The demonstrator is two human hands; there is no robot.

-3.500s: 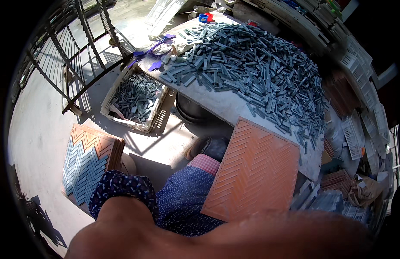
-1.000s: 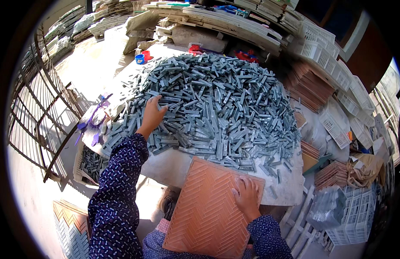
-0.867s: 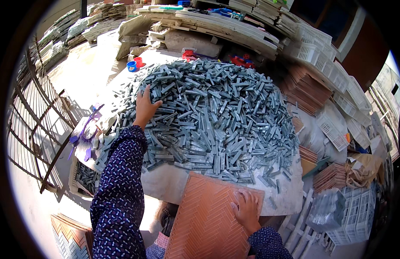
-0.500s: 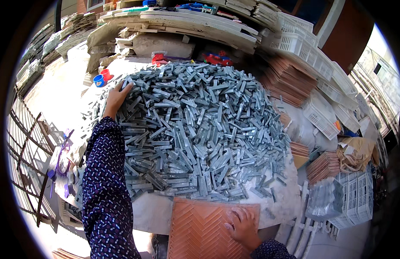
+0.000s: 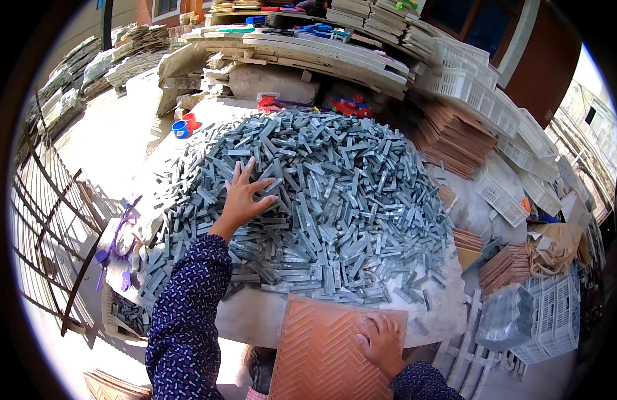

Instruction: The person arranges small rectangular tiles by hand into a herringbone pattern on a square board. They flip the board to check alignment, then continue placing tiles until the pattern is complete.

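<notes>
A wide heap of grey stone strips (image 5: 315, 193) covers the table in front of me. Over its left middle reaches my left hand (image 5: 245, 200), fingers spread, with no strip seen in its grasp. At the table's near edge lies an orange-brown tray (image 5: 315, 347) with a herringbone pattern of slots. My right hand (image 5: 383, 343) rests palm down on the tray's right side, its fingers extended and slightly bent. All the slots I can see show the tray's own colour.
Blue (image 5: 180, 129) and red (image 5: 192, 121) cups stand at the heap's far left. Stacked orange-brown trays (image 5: 452, 137) and white plastic crates (image 5: 472, 87) line the right. A wrapped bundle (image 5: 505, 317) sits at the lower right. A metal railing (image 5: 62, 247) runs along the left.
My left hand has come nearer and to the right from the heap's far left, and its fingers have spread. My right hand stays on the tray. The view has shifted slightly.
</notes>
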